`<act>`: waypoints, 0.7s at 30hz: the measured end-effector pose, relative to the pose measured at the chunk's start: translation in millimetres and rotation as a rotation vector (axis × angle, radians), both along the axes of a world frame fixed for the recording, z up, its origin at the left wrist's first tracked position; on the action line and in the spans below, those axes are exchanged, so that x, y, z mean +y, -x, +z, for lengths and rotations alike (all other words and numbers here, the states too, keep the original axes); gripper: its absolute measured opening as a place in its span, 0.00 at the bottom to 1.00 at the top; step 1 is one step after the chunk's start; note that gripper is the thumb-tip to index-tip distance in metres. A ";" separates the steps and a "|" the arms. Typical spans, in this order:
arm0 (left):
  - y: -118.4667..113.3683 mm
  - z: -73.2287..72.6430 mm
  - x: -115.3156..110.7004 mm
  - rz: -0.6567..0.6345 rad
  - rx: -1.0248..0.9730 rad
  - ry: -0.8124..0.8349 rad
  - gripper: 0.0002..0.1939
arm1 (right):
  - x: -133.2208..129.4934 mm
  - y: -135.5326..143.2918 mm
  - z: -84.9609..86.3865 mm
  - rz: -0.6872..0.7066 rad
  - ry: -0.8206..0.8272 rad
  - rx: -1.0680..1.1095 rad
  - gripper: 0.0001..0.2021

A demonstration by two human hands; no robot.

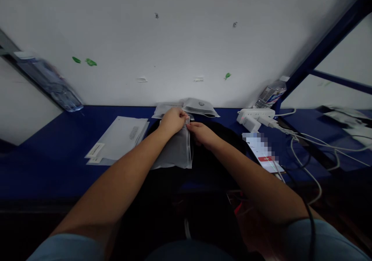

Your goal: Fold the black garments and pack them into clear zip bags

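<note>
Grey, see-through plastic is showing beneath two bare hands in the head camera's view, where a person in pale blue sleeves (69, 247) is working over a bag (174, 152) at the middle of a blue table (58, 145). Left hand (171, 121) and right hand (205, 134) are meeting at the bag's far right corner, thumbs and fingers closed on its seamed edge (189, 148), though the finer detail of the hold is too small to make out. From that grip the bag is lying leftward and back toward the person, its seamed edge running nearly straight from far to near; which side is longer cannot be told, as the left forearm (136, 168) is hiding part of it. Reaching across from the left, the left hand is sitting slightly farther from the person, while the right hand is resting just outside the edge, over what appears to be black cloth (226, 137). Two more bags (200, 106) are lying beyond the hands by the white wall (186, 40), and flat bags (124, 131) are lying stacked to the left. Off to the right, a phone (263, 150) and a power strip (258, 114) are sitting near white cables (283, 129).
</note>
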State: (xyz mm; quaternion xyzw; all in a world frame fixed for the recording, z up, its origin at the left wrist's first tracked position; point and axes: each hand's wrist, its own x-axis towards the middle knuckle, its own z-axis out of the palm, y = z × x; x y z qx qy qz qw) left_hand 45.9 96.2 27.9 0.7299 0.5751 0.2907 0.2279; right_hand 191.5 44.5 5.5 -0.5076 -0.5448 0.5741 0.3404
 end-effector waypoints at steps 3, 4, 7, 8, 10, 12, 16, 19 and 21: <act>1.3 0.9 0.6 -0.008 -0.005 0.002 0.05 | -2.4 0.2 2.2 -0.014 0.006 0.010 0.14; 1.6 1.3 0.5 -0.008 -0.006 0.004 0.05 | -2.9 0.3 2.8 -0.010 0.010 0.010 0.13; 1.7 2.4 -0.4 0.007 -0.002 0.016 0.06 | -4.4 0.2 4.8 0.008 0.025 0.012 0.13; 1.7 2.8 -0.8 0.013 0.000 0.022 0.06 | -4.9 0.1 5.5 0.012 0.034 0.010 0.13; 1.7 3.0 -1.2 0.017 0.001 0.030 0.06 | -6.0 -0.1 6.9 0.022 0.053 0.004 0.13; 2.0 2.7 -0.7 0.014 0.000 0.026 0.06 | -7.3 0.0 7.9 0.034 0.068 0.002 0.14; 2.5 1.8 2.1 0.003 0.011 0.013 0.05 | -8.6 1.6 8.0 0.028 0.062 -0.018 0.14; 3.8 5.1 1.5 -0.007 0.040 0.027 0.06 | -7.9 2.8 5.9 0.012 0.030 -0.048 0.14; 6.3 10.3 -1.7 -0.021 0.065 0.025 0.09 | -7.6 2.9 4.3 0.007 -0.020 -0.088 0.14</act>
